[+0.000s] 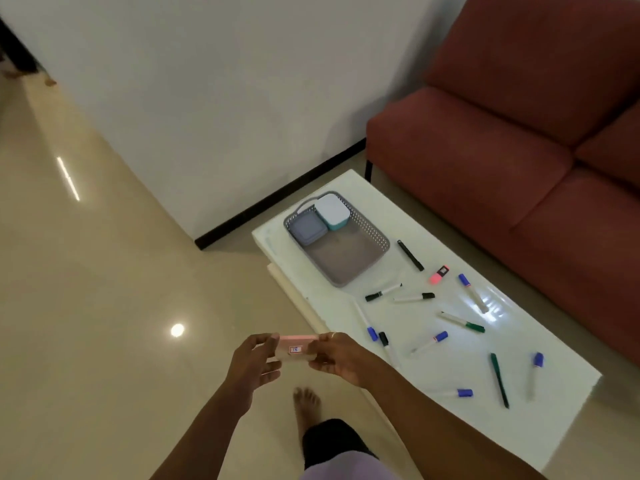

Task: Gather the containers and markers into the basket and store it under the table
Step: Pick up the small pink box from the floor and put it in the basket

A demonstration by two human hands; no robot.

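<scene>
A pink container [296, 348] with a small label is held between both hands above the floor, just left of the table. My left hand [252, 367] grips its left end and my right hand [337, 358] its right end. A grey perforated basket [349, 268] stands at the far end of the white table [450, 368]. Inside it sit a grey-lidded container [307, 228] and a white and teal container [332, 212]. Several markers lie scattered on the table, among them a black marker [410, 255], a pink highlighter [439, 274] and a green marker [499, 380].
A dark red sofa [519, 133] runs along the table's far side. A white wall with a black skirting [277, 199] stands behind the basket. Shiny beige floor [104, 306] spreads to the left. My bare foot [306, 405] is beside the table's near edge.
</scene>
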